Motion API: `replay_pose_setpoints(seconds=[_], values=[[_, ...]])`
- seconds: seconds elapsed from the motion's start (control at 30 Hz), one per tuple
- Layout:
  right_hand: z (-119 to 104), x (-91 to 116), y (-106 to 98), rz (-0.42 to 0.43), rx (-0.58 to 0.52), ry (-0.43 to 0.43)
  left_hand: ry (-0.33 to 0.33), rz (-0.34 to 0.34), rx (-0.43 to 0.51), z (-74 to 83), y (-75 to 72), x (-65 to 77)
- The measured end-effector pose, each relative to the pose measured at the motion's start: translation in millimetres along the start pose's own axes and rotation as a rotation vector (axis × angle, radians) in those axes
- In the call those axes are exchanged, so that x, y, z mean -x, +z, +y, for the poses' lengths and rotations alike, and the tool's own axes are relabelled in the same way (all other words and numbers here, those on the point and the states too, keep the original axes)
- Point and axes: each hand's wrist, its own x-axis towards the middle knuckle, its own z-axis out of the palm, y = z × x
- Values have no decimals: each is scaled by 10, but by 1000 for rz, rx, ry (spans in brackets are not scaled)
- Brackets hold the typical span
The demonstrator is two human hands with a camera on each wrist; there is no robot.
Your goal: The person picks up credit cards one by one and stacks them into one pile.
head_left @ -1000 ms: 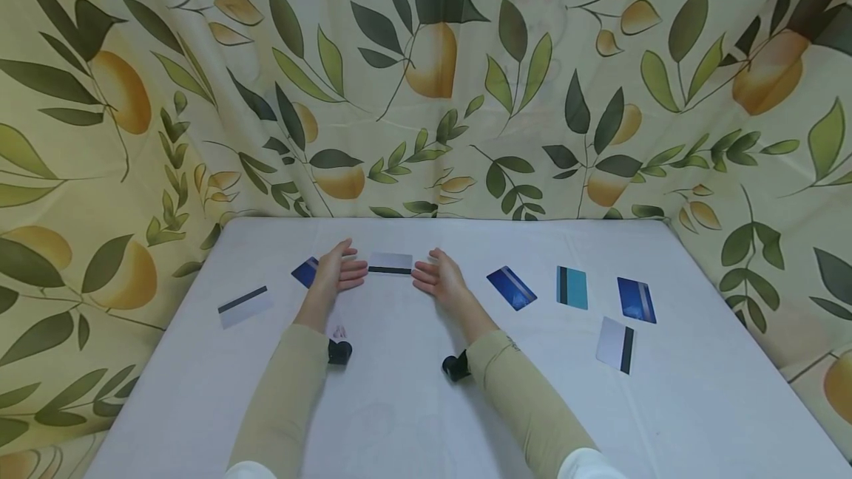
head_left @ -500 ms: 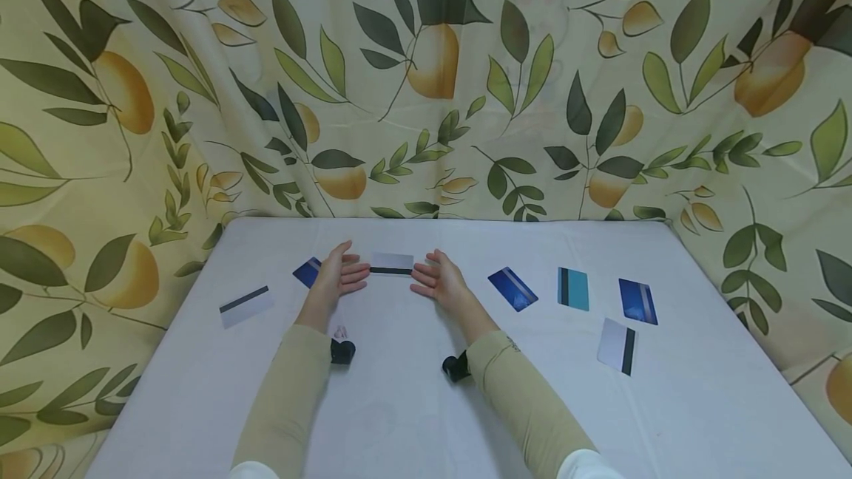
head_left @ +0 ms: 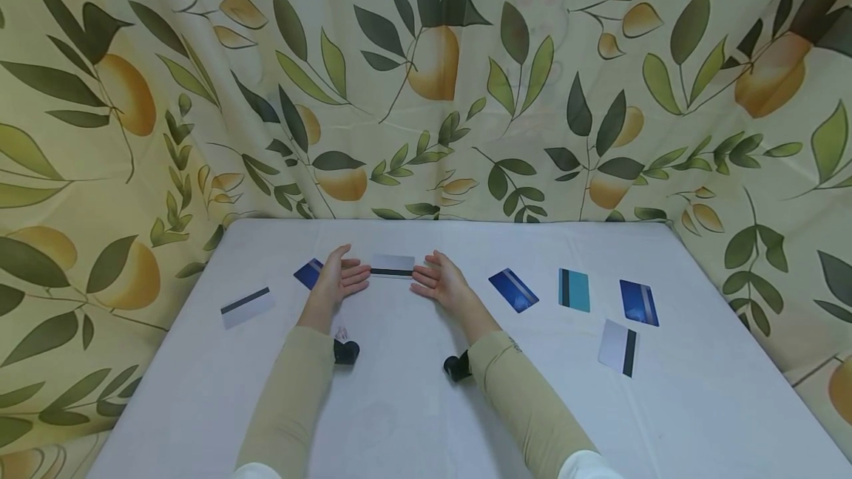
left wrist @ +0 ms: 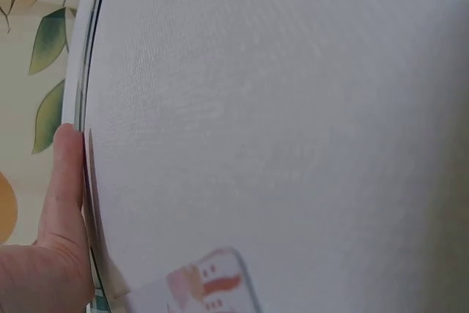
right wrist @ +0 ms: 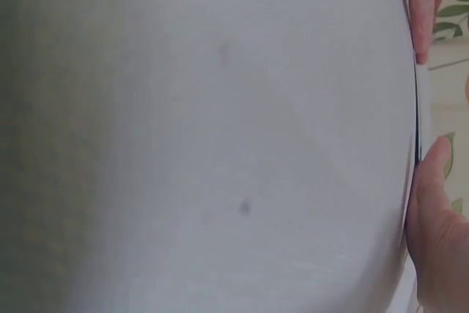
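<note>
A white card with a black magnetic stripe [head_left: 393,265] lies flat near the back edge of the table. My left hand [head_left: 336,277] is at its left end and my right hand [head_left: 442,281] at its right end. Both hands have palms turned inward, fingers extended and fingertips at the card's short edges; whether they touch it I cannot tell. Beyond my left hand, a blue card [head_left: 306,272] is partly covered. A pale card with a pink and red print [left wrist: 212,287] shows beside my left wrist, mostly hidden in the head view.
At the left lies another white striped card [head_left: 248,307]. To the right are a blue card [head_left: 514,290], a teal card [head_left: 575,290], a second blue card [head_left: 639,303] and a white striped card [head_left: 617,347]. A leaf-and-fruit patterned curtain [head_left: 393,124] hangs behind the white table [head_left: 399,420].
Almost nothing differs. The whole head view shifts very slightly, and both hands stay at the ends of the white card.
</note>
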Motion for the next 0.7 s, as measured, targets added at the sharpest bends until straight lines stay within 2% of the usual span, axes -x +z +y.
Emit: replay_pose_setpoints(seconds=[0.27,0.57,0.7], values=[[-29,-13,-10,3,-28,26,2,20,-9,21,56,53],[-55,18,-20,-23,-36,24,6,38,-123,35,73,54],[-69,24,-33,-26,-40,36,5,48,-136,34,87,53]])
